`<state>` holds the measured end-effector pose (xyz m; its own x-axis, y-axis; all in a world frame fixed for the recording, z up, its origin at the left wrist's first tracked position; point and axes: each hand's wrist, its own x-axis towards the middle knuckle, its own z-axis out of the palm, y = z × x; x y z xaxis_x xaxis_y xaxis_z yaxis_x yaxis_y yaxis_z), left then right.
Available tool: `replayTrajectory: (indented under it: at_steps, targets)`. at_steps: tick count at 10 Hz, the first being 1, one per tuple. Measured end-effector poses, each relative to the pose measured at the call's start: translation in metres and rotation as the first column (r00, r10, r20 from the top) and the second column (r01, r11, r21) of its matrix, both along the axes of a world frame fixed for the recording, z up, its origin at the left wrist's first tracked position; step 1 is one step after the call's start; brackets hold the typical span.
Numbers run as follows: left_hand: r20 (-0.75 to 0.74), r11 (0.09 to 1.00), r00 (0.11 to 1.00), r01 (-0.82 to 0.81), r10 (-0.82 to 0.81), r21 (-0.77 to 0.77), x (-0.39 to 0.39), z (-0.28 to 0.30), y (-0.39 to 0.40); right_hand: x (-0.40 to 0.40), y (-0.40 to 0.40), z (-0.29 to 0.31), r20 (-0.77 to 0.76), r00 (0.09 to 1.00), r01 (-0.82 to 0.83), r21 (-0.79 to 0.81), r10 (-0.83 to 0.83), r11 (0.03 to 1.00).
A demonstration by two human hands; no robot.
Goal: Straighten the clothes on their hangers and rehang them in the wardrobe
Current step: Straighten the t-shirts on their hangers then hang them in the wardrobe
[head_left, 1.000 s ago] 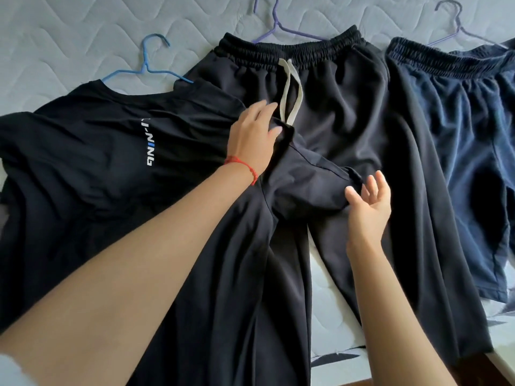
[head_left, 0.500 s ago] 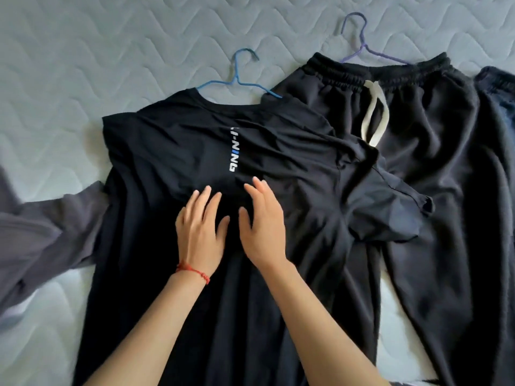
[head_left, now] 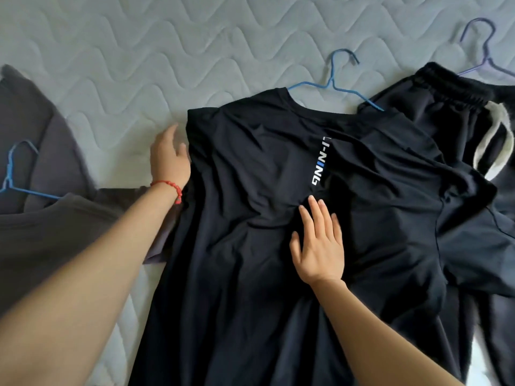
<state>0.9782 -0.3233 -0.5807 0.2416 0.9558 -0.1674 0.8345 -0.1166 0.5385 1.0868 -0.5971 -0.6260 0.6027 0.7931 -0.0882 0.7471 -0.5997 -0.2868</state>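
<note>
Black trousers (head_left: 457,112) cut off at right, left hand (head_left: 169,160) shifted to black T-shirt (head_left: 250,190) sleeve edge, fingers loosely straight, right hand (head_left: 320,246) kept pressed flat, fingers spread

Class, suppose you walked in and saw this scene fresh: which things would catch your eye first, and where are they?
The black T-shirt with white lettering fills the middle of the mattress, its blue hanger poking out of the collar. The right hand lies flat on its chest, while the left hand, a red bracelet at the wrist, is at the shirt's left sleeve edge. Black trousers lie at right, a grey shirt at left.
</note>
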Motion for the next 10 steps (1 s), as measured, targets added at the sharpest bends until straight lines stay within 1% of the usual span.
replayTrajectory:
  at_steps: [1,2,3,4,5,6,7,8,9,10]
  targets:
    - [-0.066,0.992,0.990,0.122,-0.124,-0.023,0.014,0.000,0.018,0.000,0.001,0.000,0.016,1.000,-0.006,-0.031,0.006,0.999]
    - [0.002,0.981,0.983,0.183,-0.183,-0.063,0.031,0.005,0.023,0.000,0.002,0.000,0.032,0.999,-0.006,-0.044,0.007,0.999]
    - [0.093,0.955,0.959,0.276,-0.267,-0.110,0.052,0.012,0.011,-0.001,0.002,0.000,0.047,0.999,-0.009,-0.059,0.011,0.998]
    - [0.152,0.862,0.863,0.498,-0.482,-0.093,0.069,0.021,-0.019,0.000,0.002,0.001,0.047,0.999,-0.009,-0.073,0.012,0.997]
    - [0.118,0.791,0.787,0.611,-0.605,-0.016,0.073,0.019,-0.036,0.000,0.002,0.001,0.048,0.999,-0.007,-0.070,0.011,0.998]
    - [0.234,0.917,0.902,0.390,-0.363,-0.080,0.067,0.014,-0.026,-0.001,0.002,0.000,0.049,0.999,-0.010,-0.067,0.013,0.998]
    - [0.344,0.976,0.939,0.080,-0.006,-0.203,0.054,0.012,-0.012,-0.001,0.001,-0.001,0.041,0.999,-0.005,-0.070,0.008,0.998]
    - [0.248,0.963,0.968,0.099,-0.035,-0.252,0.050,0.011,-0.011,-0.001,0.001,-0.001,0.042,0.999,-0.007,-0.075,0.010,0.997]
    - [0.140,0.920,0.973,0.220,-0.183,-0.326,0.052,0.009,-0.012,-0.001,0.001,0.000,0.044,0.999,-0.012,-0.073,0.016,0.997]
    - [0.119,0.881,0.977,0.210,-0.176,-0.423,0.051,0.008,-0.013,-0.001,0.001,0.000,0.045,0.999,-0.013,-0.077,0.016,0.997]
